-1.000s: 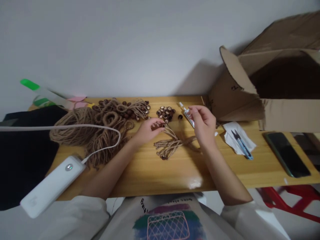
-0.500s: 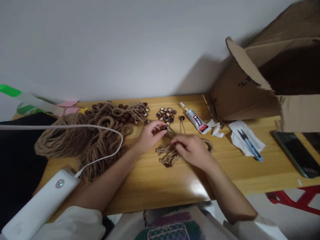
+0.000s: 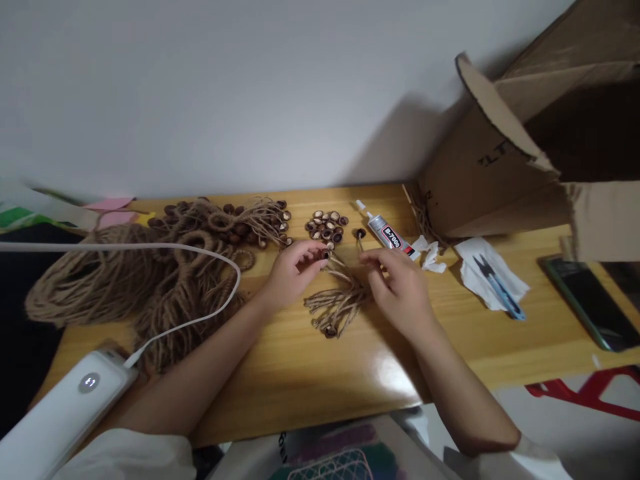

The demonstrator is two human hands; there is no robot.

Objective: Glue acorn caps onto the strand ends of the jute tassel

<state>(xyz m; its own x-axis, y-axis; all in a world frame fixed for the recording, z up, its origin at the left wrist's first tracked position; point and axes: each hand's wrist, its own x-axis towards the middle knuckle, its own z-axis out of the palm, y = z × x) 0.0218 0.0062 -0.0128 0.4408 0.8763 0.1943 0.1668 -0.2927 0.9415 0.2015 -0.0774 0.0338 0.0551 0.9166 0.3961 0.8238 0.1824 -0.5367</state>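
My left hand [image 3: 296, 272] pinches a small dark nut shell [image 3: 327, 255] between thumb and fingertips, with a twine strand running from it toward the right. My right hand [image 3: 397, 283] has thumb and forefinger closed near a thin cord that leads up to another shell [image 3: 359, 233]; whether it grips the cord is hard to make out. Between and below the hands, a fringe of knotted twine ends [image 3: 335, 303] lies on the wooden table [image 3: 300, 393], one shell at its lower end. Several halved shells [image 3: 326, 225] are grouped just beyond my left fingertips.
Behind my right hand lies a glue tube [image 3: 387, 232] beside crumpled tissue [image 3: 431, 255]. Snips [image 3: 497, 283], a phone [image 3: 593, 303] and a cardboard box [image 3: 480, 173] are at the right. Twine bundles [image 3: 95, 273], a white cable and a power bank [image 3: 70, 407] occupy the left.
My right hand has moved slightly right and up, off the twine strand near the left hand, to the cord of the other shell. My left hand keeps its pinch. The view has shifted a little.
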